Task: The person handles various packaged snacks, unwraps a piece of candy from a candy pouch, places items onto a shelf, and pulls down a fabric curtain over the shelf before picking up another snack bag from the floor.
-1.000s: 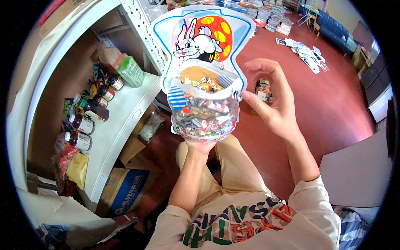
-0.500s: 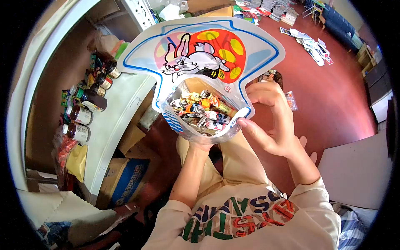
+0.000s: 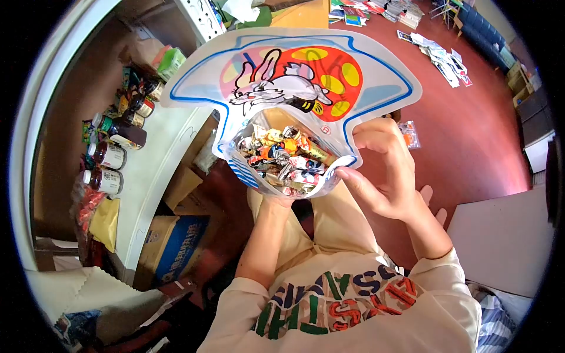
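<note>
A clear plastic bag [image 3: 235,100] printed with a white rabbit on a red and yellow round faces me, its mouth wide apart. Wrapped candies [image 3: 288,156] in several colours lie inside it. My left hand [image 3: 279,200] supports the bag from below; most of its fingers are hidden under the bag. At the bag's right edge, my right hand [image 3: 382,170] has its thumb and a finger on the rim of the mouth, with other fingers spread out behind.
On the left, a white shelf [image 3: 159,159] holds several brown jars [image 3: 106,179], a green package [image 3: 170,63] and a yellow packet [image 3: 106,223]. Below stands a blue and brown carton [image 3: 176,247]. Papers [image 3: 438,59] and a small packet [image 3: 409,135] lie on the red floor.
The bag has tilted so that its mouth and the candies face me. My right hand, earlier apart from the bag, has come to its right edge.
</note>
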Available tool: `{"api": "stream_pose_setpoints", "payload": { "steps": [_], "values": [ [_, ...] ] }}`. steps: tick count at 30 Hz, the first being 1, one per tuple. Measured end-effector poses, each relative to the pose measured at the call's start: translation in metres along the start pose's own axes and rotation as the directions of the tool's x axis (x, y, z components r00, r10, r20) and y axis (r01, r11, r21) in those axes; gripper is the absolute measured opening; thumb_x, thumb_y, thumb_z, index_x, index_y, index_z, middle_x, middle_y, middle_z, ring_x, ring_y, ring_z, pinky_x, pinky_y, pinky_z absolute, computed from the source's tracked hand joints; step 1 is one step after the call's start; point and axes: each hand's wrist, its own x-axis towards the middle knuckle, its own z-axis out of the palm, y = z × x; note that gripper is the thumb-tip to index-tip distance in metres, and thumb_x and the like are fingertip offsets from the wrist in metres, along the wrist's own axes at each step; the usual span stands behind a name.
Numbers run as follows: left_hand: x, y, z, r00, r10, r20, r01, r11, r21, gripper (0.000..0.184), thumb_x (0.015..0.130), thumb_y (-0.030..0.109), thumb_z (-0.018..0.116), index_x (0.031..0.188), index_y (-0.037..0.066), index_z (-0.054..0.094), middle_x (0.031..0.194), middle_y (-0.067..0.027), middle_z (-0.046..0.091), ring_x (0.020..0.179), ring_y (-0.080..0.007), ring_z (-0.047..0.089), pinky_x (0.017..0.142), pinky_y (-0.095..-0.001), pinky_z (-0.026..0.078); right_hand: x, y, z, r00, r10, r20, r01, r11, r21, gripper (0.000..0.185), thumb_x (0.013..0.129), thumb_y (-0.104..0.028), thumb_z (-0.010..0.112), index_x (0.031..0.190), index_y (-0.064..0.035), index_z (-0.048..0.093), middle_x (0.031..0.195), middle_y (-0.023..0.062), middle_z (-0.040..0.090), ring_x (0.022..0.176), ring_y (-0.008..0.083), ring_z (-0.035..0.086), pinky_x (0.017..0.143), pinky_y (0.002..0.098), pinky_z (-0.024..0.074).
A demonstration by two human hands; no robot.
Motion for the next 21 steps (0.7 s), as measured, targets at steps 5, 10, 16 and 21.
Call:
{"api": "stream_pose_setpoints", "payload": {
  "steps": [5, 10, 16, 21],
  "values": [
    [-0.003, -0.002, 0.018, 0.989, 0.03, -0.148, -0.025, 0.999, 0.034, 0.065, 0.087, 0.055, 0.043, 0.134, 0.01, 0.041, 0.135, -0.0126, 0.046, 0.124, -0.0321, 0.043, 0.104, -0.0501, 0.034, -0.002, 0.014, 0.01, 0.992, 0.13, -0.005, -0.129, 0.989, 0.069, 0.024, 0.079, -0.01, 0.068, 0.096, 0.0014, 0.055, 0.093, 0.0139, 0.057, 0.084, 0.0259, 0.056, 0.075, 0.0334, 0.046],
    [-0.004, -0.011, 0.038, 0.964, 0.018, -0.265, -0.013, 1.0, 0.019, 0.07, 0.085, 0.059, 0.042, 0.135, 0.011, 0.042, 0.139, -0.013, 0.042, 0.126, -0.0345, 0.04, 0.105, -0.0545, 0.03, 0.001, 0.038, 0.018, 0.82, 0.571, 0.047, -0.537, 0.736, 0.413, 0.021, 0.095, -0.017, 0.052, 0.097, 0.003, 0.057, 0.084, 0.0014, 0.057, 0.076, 0.0046, 0.05, 0.066, 0.0233, 0.0448],
    [-0.018, -0.004, 0.027, 0.954, -0.033, -0.298, 0.013, 0.998, -0.069, 0.062, 0.087, 0.053, 0.042, 0.136, 0.014, 0.043, 0.141, -0.0089, 0.04, 0.129, -0.033, 0.037, 0.104, -0.0569, 0.029, 0.014, 0.05, 0.015, 0.689, 0.723, 0.059, -0.629, 0.555, 0.545, 0.024, 0.095, -0.019, 0.051, 0.097, 0.003, 0.06, 0.079, -0.0009, 0.06, 0.073, 0.0047, 0.05, 0.065, 0.0222, 0.0421],
    [-0.022, 0.005, 0.032, 0.962, -0.03, -0.272, 0.042, 0.998, 0.039, 0.056, 0.092, 0.048, 0.036, 0.134, 0.013, 0.044, 0.14, -0.0105, 0.041, 0.127, -0.0326, 0.041, 0.103, -0.0561, 0.032, 0.019, 0.065, 0.014, 0.706, 0.708, -0.004, -0.577, 0.578, 0.577, 0.025, 0.093, -0.021, 0.054, 0.093, 0.0023, 0.062, 0.077, -0.0018, 0.06, 0.069, 0.0044, 0.047, 0.064, 0.0216, 0.0387]
  ]
}}
